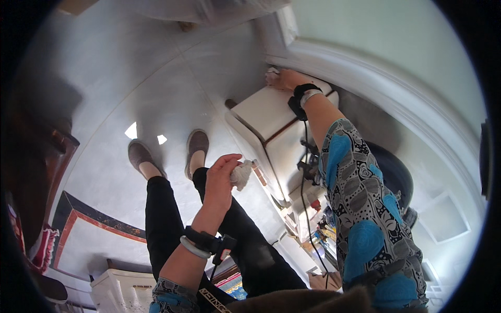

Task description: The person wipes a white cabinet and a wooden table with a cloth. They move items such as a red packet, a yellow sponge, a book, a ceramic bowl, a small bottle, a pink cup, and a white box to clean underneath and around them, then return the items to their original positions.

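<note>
My left hand (219, 180) is raised in front of my legs, its fingers closed around a crumpled whitish cloth or tissue (241, 175). Farther out, my right hand (289, 79) reaches to the far end of a white cabinet top (263, 111) with brown trim, close to the wall. A pale crumpled wad (272, 73), perhaps cloth or tissue, shows at its fingertips. Whether the wad touches the cabinet top is hard to tell. Each wrist wears a black strap with a small device.
A black cable (304, 203) hangs from my right wrist past the cabinet. Several small items (327, 231) crowd a lower surface beside my right sleeve. A dark rounded object (391, 168) stands by the wall (383, 35). Dark wooden furniture (62, 156) and a whitish slotted container (123, 291) are at left.
</note>
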A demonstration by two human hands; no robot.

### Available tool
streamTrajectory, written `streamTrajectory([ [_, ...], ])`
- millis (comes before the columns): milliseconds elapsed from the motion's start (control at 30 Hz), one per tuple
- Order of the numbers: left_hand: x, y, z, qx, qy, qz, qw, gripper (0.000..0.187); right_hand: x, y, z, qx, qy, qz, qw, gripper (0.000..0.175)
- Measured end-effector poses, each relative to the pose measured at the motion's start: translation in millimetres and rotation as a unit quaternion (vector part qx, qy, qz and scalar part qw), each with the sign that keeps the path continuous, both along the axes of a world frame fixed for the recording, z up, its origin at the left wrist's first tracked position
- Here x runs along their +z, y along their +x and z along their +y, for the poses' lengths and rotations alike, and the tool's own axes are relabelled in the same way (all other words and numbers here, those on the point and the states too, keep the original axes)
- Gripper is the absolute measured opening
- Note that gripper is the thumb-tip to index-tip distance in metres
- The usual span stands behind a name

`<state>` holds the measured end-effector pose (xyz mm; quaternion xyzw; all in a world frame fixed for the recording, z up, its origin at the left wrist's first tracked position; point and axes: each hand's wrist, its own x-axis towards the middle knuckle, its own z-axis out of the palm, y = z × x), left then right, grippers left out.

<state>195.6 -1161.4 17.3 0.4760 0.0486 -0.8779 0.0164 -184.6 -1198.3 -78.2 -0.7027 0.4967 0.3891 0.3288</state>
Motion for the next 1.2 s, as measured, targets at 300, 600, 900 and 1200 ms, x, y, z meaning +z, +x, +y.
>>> streamTrajectory([
  [300,5.0,2.3,-6.4,0.029,-0.008,0.017,0.999,0.021,-10.2,92.9,4.6,-0.281,0.09,0.029,0.955,0.036],
  [600,6.6,4.9,-8.8,0.036,0.001,0.03,0.999,0.021,83.0,0.5,28.5,-0.369,-0.046,0.328,0.868,0.06],
  [900,14.1,6.3,-14.7,0.035,-0.003,0.029,0.999,0.023,40.5,67.6,18.1,-0.349,0.009,0.205,0.914,0.039],
  [1200,12.4,15.9,-11.7,0.037,0.001,0.03,0.999,0.024,-17.2,156.8,0.5,-0.317,0.048,0.067,0.945,0.029],
])
